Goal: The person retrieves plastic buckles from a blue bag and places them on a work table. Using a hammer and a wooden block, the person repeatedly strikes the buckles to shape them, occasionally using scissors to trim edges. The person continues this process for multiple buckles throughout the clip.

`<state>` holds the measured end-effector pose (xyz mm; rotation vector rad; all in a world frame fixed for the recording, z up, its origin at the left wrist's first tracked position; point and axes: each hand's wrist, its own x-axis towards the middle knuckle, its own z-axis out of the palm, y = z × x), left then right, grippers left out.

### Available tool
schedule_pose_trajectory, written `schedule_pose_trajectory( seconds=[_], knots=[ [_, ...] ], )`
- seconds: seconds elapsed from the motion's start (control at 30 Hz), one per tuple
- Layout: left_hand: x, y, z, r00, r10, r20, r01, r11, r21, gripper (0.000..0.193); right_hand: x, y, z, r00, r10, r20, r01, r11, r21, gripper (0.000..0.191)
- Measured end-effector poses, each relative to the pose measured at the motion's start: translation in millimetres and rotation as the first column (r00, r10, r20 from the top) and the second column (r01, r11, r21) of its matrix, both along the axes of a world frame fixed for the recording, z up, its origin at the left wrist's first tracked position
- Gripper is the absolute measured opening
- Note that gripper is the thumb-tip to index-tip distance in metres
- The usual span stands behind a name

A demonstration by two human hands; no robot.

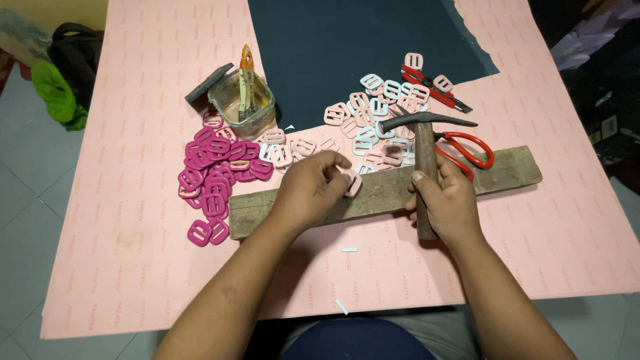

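- Two forearms reaching out from the bottom edge, over a pink foam sheet (133,267) spread on the tiled floor; a few small pale scraps (349,250) lying on the sheet just in front of the body.
- Left hand (312,192) curled, fingertips pressed together on a small pale pink buckle (353,185), held standing on edge upon the wooden plank (507,170), probably so as to keep it steady on a hard base.
- Right hand (448,203) closed tight round the wooden handle of a hammer (425,143), gripped about the middle of the handle, dark metal head raised a little beyond the plank and pointing left, toward the buckle.
- Buckle: flat, rounded-rectangle shape, matt pale pink, mostly hidden by the fingers; slots not possible to tell here.
- Plank lying crosswise, worn and greyish, apparently serving as an anvil that protects the soft foam below.
- Just beyond the plank, red-handled scissors (470,150) near the right hand, within easy reach.
- To the left, a heap of magenta buckles (213,170); in the middle and right, pale pink and light blue buckles (380,110), sorted roughly by colour.
- Farther, a clear glue tub (243,103) with a stick standing in it, a dark lid (208,83) leaning beside.
- Farthest, a red utility knife (437,90) and a dark blue sheet (360,47).
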<state>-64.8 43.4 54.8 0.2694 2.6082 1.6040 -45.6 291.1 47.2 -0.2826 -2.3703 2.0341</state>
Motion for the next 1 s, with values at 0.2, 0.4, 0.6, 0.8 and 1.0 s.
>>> schedule_pose_trajectory(
  seconds=[0.2, 0.4, 0.6, 0.8, 1.0],
  knots=[
    [22, -12, -12, 0.865, 0.092, -0.493, -0.081, 0.996, 0.045, 0.016, 38, -7, 14, 0.979, 0.104, -0.178, -0.07, 0.979, 0.189, 0.066],
    [23, -15, -21, 0.911, 0.258, -0.322, -0.172, 0.946, 0.273, 0.018, 81, -18, 27, 0.776, 0.419, -0.471, 0.044, 0.709, 0.704, 0.063],
    [24, -15, -25, 0.897, 0.275, -0.345, -0.191, 0.947, 0.257, 0.019, 82, -29, 33, 0.859, 0.434, -0.271, -0.093, 0.654, 0.751, 0.062],
    [22, -15, -29, 0.891, 0.294, -0.346, -0.22, 0.946, 0.238, 0.02, 82, -37, 32, 0.837, 0.513, -0.192, -0.225, 0.641, 0.734, 0.061],
    [23, -13, -28, 0.884, 0.329, -0.333, -0.23, 0.925, 0.303, 0.016, 71, -43, 34, 0.861, 0.476, -0.178, -0.194, 0.633, 0.75, 0.056]
  ],
)
